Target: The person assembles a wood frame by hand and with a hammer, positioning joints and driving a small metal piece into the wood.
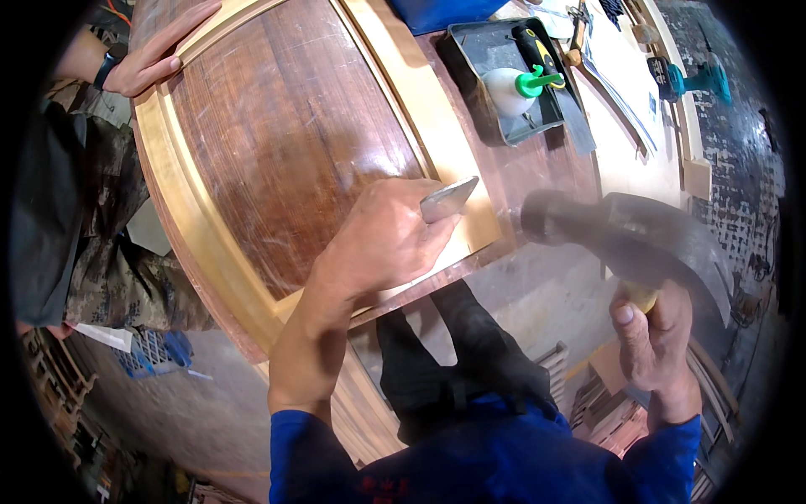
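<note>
A wooden panel, dark brown within a pale yellow frame, lies on the workbench in front of me. My left hand is closed in a fist at the frame's near right corner. A flat grey metal bar sticks up out of that fist; its lower end is hidden. Off to the right, my right hand grips the pale handle of a claw hammer. The hammer's dark head is raised beside the panel corner, slightly blurred, and apart from the metal bar.
Another person's hand with a wristband rests on the frame's far left edge. A grey tray beyond the panel holds a white bottle with a green nozzle and a black-yellow tool. A teal drill lies far right.
</note>
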Available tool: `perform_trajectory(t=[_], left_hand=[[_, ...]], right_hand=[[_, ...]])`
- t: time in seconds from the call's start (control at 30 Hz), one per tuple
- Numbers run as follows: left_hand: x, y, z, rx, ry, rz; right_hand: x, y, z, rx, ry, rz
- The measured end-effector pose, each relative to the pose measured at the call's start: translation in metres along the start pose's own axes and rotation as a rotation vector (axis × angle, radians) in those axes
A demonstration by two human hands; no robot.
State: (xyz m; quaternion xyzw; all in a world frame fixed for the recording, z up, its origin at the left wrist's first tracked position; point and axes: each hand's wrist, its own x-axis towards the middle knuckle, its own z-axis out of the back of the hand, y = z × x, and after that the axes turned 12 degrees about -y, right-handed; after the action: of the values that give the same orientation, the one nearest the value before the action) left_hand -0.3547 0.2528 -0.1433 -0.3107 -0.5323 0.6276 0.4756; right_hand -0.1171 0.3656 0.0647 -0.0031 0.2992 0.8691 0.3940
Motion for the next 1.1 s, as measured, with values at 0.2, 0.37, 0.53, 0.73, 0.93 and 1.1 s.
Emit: perform_trajectory(t=[0.2, 0.37, 0.53, 0.73, 0.93, 1.1], left_hand=[[0.001, -0.005, -0.006, -0.014, -0.012, -0.084], [-0.001, -0.01, -0.014, 0.023, 0.0, -0.15], [-0.006, -0.002, -0.011, 0.115, 0.02, -0.192], [-0.004, -0.001, -0.02, 0.212, 0.01, -0.256], [-0.009, 0.005, -0.022, 0.236, -0.022, -0.272], [-0.007, 0.002, -0.01, 0.188, 0.001, -0.222]], right_hand=[[-0.012, 0.002, -0.004, -0.109, -0.112, 0.083], [-0.022, 0.003, -0.002, -0.026, -0.189, 0.054], [-0.017, 0.007, 0.016, -0.155, 0.043, 0.017], [-0.014, 0.013, 0.018, -0.343, 0.069, 0.273], [-0.02, 0.022, -0.001, -0.075, -0.163, 0.15], [0.008, 0.04, 0.0, -0.12, 0.02, 0.092]])
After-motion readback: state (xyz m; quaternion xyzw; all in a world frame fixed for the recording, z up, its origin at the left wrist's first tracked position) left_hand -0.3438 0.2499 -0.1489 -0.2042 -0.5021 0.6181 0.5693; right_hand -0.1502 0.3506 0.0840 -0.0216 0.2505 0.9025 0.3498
